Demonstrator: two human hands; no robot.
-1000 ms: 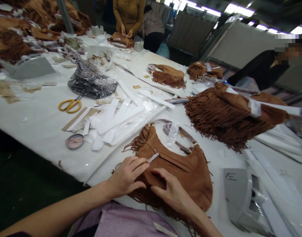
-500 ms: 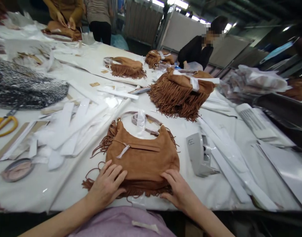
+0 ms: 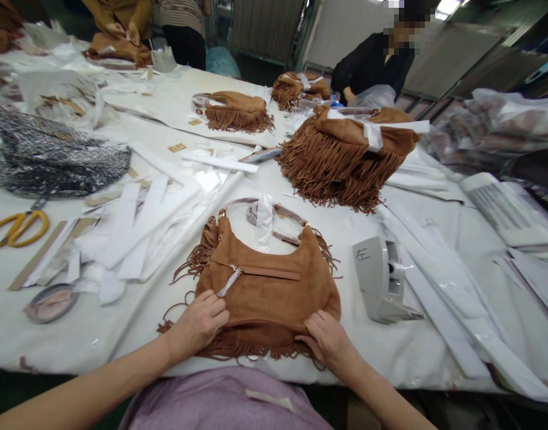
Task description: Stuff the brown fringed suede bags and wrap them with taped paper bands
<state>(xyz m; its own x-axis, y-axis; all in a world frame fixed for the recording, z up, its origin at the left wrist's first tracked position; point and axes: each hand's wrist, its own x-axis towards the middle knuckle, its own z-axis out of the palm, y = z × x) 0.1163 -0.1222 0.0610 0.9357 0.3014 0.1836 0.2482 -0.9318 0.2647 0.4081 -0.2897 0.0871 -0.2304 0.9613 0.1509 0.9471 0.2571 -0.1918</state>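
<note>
A brown suede fringed bag (image 3: 267,289) lies flat on the white table (image 3: 122,334) right in front of me, zipper side up, its wrapped handle (image 3: 265,212) pointing away. My left hand (image 3: 197,325) grips the bag's lower left edge with fingers curled, close to the paper-wrapped zipper pull (image 3: 229,282). My right hand (image 3: 330,343) pinches the lower right edge, fingers folded round the suede and fringe.
White paper strips (image 3: 139,233), yellow scissors (image 3: 17,226) and a tape roll (image 3: 50,303) lie left. A grey tape dispenser (image 3: 381,280) stands right. A pile of fringed bags (image 3: 345,152) sits behind. Other people (image 3: 372,63) work at the far side.
My hands went from resting flat on the bag near its zipper to gripping its two lower corners. The view swung right, and the bag now lies square before me.
</note>
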